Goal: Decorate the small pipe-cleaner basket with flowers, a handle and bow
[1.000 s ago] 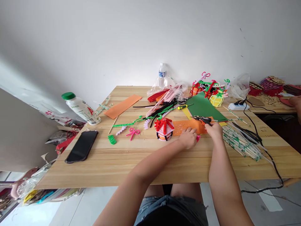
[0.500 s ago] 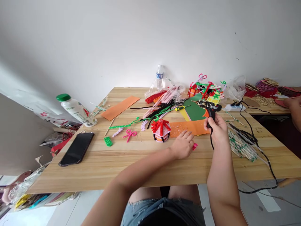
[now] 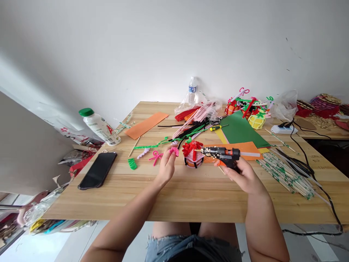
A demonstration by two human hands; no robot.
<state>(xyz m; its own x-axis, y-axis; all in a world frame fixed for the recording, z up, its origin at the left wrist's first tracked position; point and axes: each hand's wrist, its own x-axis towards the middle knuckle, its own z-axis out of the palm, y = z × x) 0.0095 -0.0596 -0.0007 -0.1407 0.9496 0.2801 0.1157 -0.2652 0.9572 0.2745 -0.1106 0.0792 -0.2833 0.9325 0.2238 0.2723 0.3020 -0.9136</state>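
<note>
Between the fingertips of my left hand (image 3: pixel 167 165) is a small pink pipe-cleaner piece (image 3: pixel 174 151), just left of a round ornament (image 3: pixel 194 162) with red, pink and black strands. My right hand (image 3: pixel 242 174) is wrapped round a black glue gun (image 3: pixel 225 154). Its nozzle points left, in front of the ornament's red top, and a clear glue stick comes out of its back. Left of my left hand lie a pink bow (image 3: pixel 155 157), a lilac coil (image 3: pixel 143 153) and a green zigzag piece (image 3: pixel 132 163).
A phone (image 3: pixel 98 170) and white bottle (image 3: pixel 102 129) occupy the left side. Pipe cleaners (image 3: pixel 191 129), a yellow screwdriver (image 3: pixel 215 128) and green paper (image 3: pixel 242 130) lie behind the ornament. Wrapped sticks (image 3: pixel 286 174), a black cable (image 3: pixel 302 154) and a power strip (image 3: pixel 284 129) are at the right.
My left hand has moved left past the ornament and now holds the pink piece. My right hand has brought the glue gun left and down to the ornament. The view has shifted slightly.
</note>
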